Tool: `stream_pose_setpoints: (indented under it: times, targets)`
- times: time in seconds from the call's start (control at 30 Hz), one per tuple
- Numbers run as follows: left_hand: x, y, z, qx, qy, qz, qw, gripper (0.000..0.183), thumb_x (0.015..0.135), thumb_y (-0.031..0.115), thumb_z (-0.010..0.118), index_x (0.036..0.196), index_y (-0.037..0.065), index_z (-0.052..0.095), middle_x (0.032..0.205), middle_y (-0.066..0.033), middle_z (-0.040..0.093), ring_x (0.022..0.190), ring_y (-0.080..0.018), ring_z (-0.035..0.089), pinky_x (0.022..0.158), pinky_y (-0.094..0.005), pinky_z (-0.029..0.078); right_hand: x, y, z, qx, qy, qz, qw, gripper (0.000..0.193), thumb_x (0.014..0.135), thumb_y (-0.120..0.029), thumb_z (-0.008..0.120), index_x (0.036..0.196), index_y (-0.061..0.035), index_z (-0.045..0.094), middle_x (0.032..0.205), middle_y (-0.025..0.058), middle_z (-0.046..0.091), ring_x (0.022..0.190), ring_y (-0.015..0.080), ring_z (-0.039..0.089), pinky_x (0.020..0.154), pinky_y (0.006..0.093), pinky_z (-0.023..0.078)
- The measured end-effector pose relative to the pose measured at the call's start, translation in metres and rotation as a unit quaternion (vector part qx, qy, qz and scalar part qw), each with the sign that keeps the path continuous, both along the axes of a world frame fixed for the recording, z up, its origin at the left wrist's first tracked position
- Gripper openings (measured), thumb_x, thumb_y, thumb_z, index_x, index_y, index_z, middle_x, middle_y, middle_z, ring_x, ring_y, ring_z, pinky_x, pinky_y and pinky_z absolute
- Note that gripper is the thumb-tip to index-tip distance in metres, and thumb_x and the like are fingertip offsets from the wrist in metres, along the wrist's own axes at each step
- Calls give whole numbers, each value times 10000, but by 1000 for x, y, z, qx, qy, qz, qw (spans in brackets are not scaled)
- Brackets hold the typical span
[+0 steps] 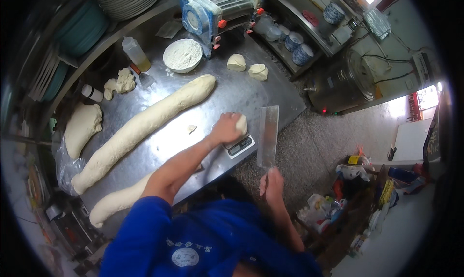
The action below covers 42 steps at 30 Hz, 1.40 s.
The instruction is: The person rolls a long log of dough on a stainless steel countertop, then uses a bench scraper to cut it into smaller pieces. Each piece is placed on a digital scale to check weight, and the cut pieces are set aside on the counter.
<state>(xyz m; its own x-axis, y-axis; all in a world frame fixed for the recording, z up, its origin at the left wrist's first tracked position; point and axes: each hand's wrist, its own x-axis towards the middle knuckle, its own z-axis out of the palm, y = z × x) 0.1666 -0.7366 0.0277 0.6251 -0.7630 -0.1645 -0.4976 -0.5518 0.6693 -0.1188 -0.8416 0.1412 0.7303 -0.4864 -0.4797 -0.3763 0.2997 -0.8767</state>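
My left hand [225, 128] is closed over a piece of dough [241, 125] at a small kitchen scale [240, 147] near the table's front edge. Whether the dough rests fully on the scale is hidden by the hand. In my right hand [272, 184] is the handle of a cleaver [268, 136], its broad rectangular blade pointing away from me beside the scale. A long roll of dough [145, 127] lies slantwise across the metal table [203, 146]. Closer to me lies a second roll [118, 202], partly covered by my left arm. A small dough scrap [192, 129] sits between them.
Two cut dough pieces [236, 62] lie toward the far right. A bowl of flour [182, 55], a squeeze bottle [137, 54] and a dough-rolling machine [220, 15] stand at the back. A dough slab [83, 127] is at the left; a large metal pot [343, 78] stands right.
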Motion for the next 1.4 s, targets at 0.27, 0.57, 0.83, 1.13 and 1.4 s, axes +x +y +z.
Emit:
stream_pose_setpoints:
  times: [0.27, 0.57, 0.83, 1.13, 1.4]
  targets:
    - [71, -49, 0, -249, 209, 262, 909, 921, 1006, 478, 706, 1660, -19, 290, 1579, -322, 485, 1353, -401, 613, 1109, -433, 513, -7, -8, 0, -29, -7, 2, 1000, 291, 1174, -305, 397, 1099, -55, 526, 685, 18, 504, 487, 91, 475, 418, 264, 430]
    - [-3, 126, -16, -168, 139, 305, 927, 581, 984, 367, 700, 1426, -3, 622, 1386, -246, 668, 1195, -376, 706, 1032, -435, 554, -3, 68, 0, -30, 29, 102, 994, 303, 1172, -311, 429, 1217, -49, 574, 674, -14, 492, 499, 67, 480, 429, 254, 424]
    - [-97, 296, 5, -82, -120, 223, 964, 331, 910, 165, 720, 1200, 9, 683, 1148, -213, 660, 1033, -389, 665, 917, -475, 553, -23, 180, -7, -214, 56, 309, 925, 349, 1135, -295, 492, 1350, -33, 575, 788, 247, 673, 769, 448, 712, 700, 517, 538]
    - [-121, 300, 18, -99, -155, -1, 983, 413, 790, 53, 757, 1194, 30, 678, 1326, -206, 606, 1180, -410, 571, 1008, -492, 478, -36, 212, -11, -296, 68, 330, 894, 345, 1132, -312, 471, 1308, -34, 574, 878, 296, 714, 881, 541, 691, 789, 630, 524]
    - [-122, 296, 10, -81, -162, 26, 983, 365, 770, 37, 767, 1125, 29, 683, 1247, -204, 628, 1157, -419, 579, 975, -498, 486, 36, 231, -40, -370, 114, 361, 849, 348, 1119, -312, 480, 1287, -20, 569, 888, 350, 701, 888, 588, 660, 811, 674, 501]
